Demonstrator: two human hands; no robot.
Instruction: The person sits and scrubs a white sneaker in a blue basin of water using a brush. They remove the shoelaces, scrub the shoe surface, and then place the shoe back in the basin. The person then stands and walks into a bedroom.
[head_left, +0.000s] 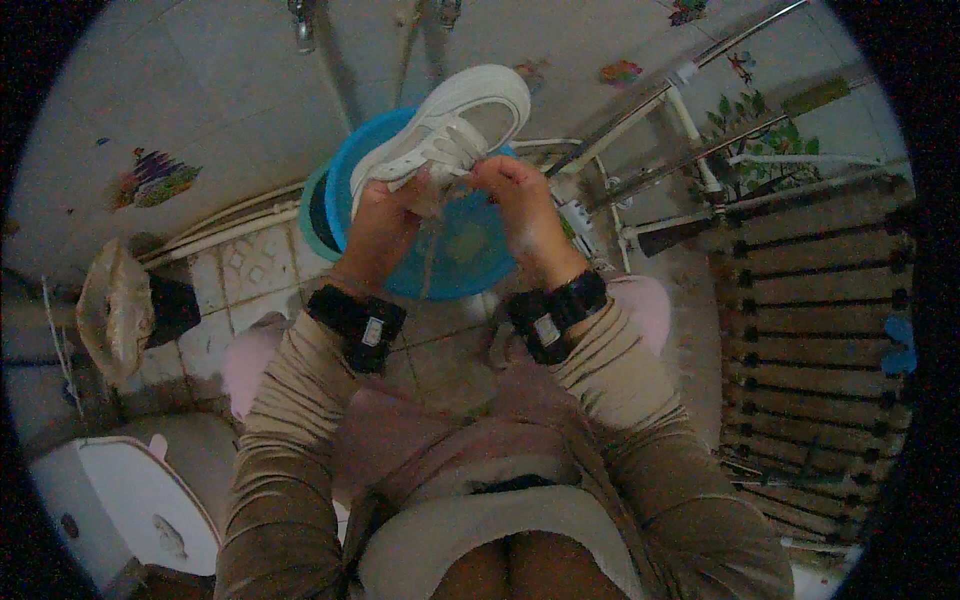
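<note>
A white lace-up sneaker (480, 112) is held up over a blue plastic basin (465, 262), toe towards the upper right. My left hand (390, 217) grips the shoe near its heel and opening. The fingers of my right hand (514, 187) pinch the white shoelace (457, 150) at the middle of the shoe. Water appears to lie in the basin, though the picture is dim. Behind the blue basin, on its left, shows the rim of a green basin (311, 225). Black bands are strapped round both wrists.
A lined waste bin (112, 315) stands at the left, with a white lidded object (142, 502) below it. Metal rails (675, 82) and a slatted rack (817, 330) are at the right. Pipes (225, 225) run along the tiled wall, and a metal tap (302, 30) is at the top.
</note>
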